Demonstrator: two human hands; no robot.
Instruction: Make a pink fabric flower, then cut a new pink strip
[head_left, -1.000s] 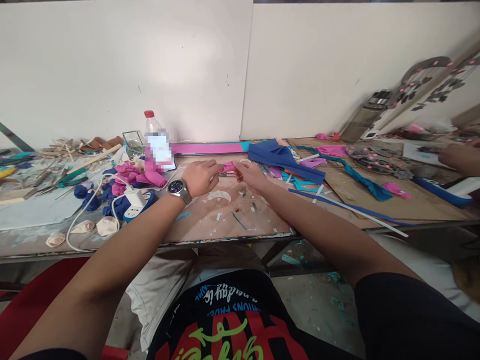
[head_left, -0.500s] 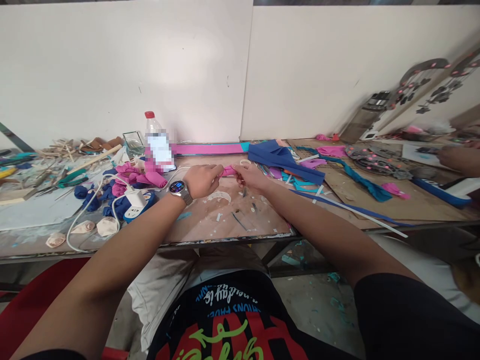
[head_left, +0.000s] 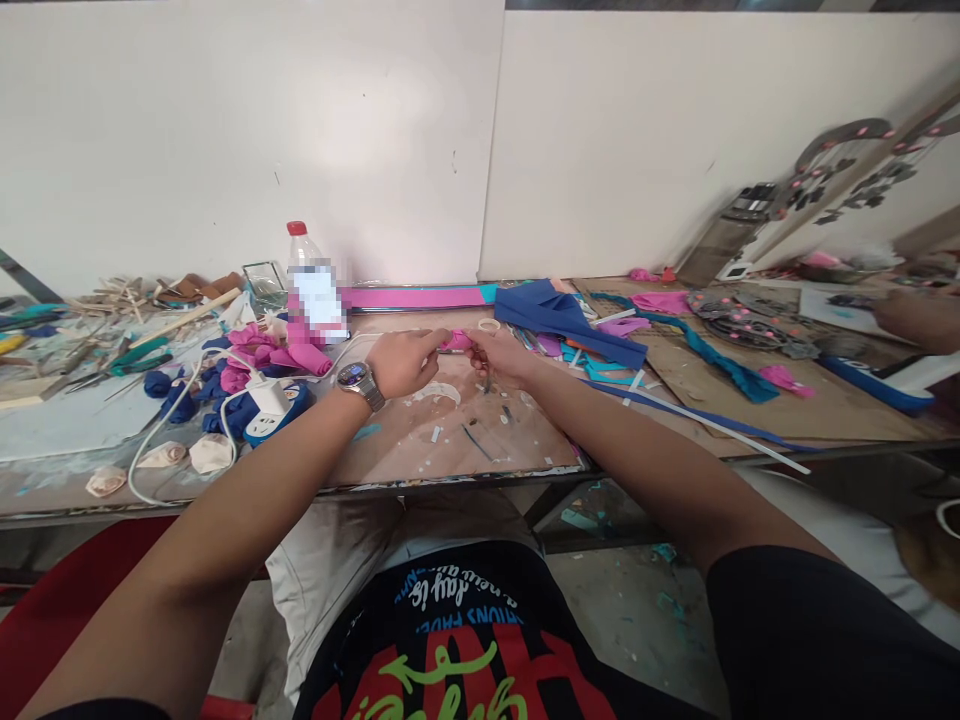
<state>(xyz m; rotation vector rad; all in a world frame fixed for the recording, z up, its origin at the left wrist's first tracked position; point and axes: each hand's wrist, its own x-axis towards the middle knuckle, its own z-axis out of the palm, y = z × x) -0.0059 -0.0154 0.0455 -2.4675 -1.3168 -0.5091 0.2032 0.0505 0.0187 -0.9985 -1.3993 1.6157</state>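
Observation:
Between my two hands is a small strip of pink crepe paper (head_left: 456,341), held just above the table. My left hand (head_left: 405,362), with a watch (head_left: 355,377) on its wrist, pinches the left end. The right end sits in the closed fingers of my right hand (head_left: 501,356), which partly hide it. A roll of tape (head_left: 489,325) lies just behind my right hand. To the right of it are folded dark blue paper (head_left: 551,318) and scattered coloured strips. Left of my left hand lies a heap of pink crumpled pieces (head_left: 259,350).
A bottle (head_left: 298,240) stands behind a lit phone (head_left: 321,305). A power strip (head_left: 274,420) with a white cable lies at left, near cream paper roses (head_left: 210,453), pliers (head_left: 142,352) and wood sticks. At far right, another person's hand (head_left: 919,318) rests over the table.
The fingers of both hands have shifted slightly around the pink strip, and less of it shows between them. The camera view has moved a little.

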